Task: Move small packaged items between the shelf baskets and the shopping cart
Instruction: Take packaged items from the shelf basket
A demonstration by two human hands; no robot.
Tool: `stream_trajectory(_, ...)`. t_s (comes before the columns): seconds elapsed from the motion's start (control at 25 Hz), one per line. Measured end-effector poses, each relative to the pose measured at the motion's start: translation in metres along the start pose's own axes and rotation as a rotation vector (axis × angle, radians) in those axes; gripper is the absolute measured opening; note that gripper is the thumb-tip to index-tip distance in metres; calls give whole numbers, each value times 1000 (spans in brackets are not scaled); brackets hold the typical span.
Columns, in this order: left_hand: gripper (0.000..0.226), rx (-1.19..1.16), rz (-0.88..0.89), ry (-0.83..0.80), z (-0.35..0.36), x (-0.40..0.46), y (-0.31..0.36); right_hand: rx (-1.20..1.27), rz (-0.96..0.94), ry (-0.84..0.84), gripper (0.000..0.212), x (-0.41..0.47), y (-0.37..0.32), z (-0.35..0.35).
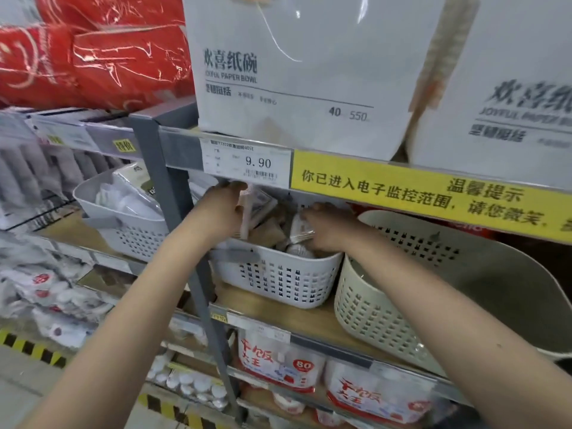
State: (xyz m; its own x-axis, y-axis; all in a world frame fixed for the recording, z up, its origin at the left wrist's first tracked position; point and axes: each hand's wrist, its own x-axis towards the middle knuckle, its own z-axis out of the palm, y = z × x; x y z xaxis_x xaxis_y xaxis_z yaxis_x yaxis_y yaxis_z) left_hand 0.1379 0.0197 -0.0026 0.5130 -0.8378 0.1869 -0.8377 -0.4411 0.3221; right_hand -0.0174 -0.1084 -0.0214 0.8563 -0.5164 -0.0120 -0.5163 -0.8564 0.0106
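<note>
I see both hands up at the mid shelf, in the white perforated basket [278, 280] w/ the small packets [275, 230]. Left hand [221, 209] is raised over the basket's left end, fingers curled round a thin pale packet [247, 212] that stands nearly upright, just under the 9.90 price tag [247, 164]. Right hand [328, 230] sits lower, at the basket's right side, fingers pinching a small white packet [298, 227] on top of the pile. Cream basket [380, 311] stands just beside, to the right, tilted toward me. Paper bowl packs [297, 72] on the shelf above, yellow notice strip [433, 196] below them. Cart not in view
</note>
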Motion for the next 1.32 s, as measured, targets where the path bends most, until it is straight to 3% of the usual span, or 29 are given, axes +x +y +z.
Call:
stream_trajectory(0.2,50,404,73,-312,19,31,-19,-68,12,69,47,8,1,11)
stream_trajectory(0.32,52,430,12,-323,17,32,-18,-74,28,194,33,8,0,14)
stream_trajectory(0.44,41,423,95,-263,4,27,-9,9,87,271,31,4,3,16)
stream_trajectory(0.56,35,282,148,-158,-19,6,4,122,153,345,36,-15,6,9)
stream_trajectory(0.64,29,224,213,101,-25,-13,9,286,164,406,33,-37,2,1)
stream_trajectory(0.72,29,136,389,346,-19,-30,4,444,156,521,34,-62,-2,-4)
stream_trajectory(0.8,25,-34,498,417,-6,-43,-3,551,185,639,32,-85,-7,-4)
stream_trajectory(1.0,23,-546,505,389,9,-70,-3,750,254,821,38,-140,-19,4)
stream_trajectory(1.16,15,-877,521,189,10,-98,28,910,389,1017,26,-189,-34,13)
stream_trajectory(1.32,24,-1146,525,-56,19,-126,71,1017,574,1123,21,-246,-45,26)
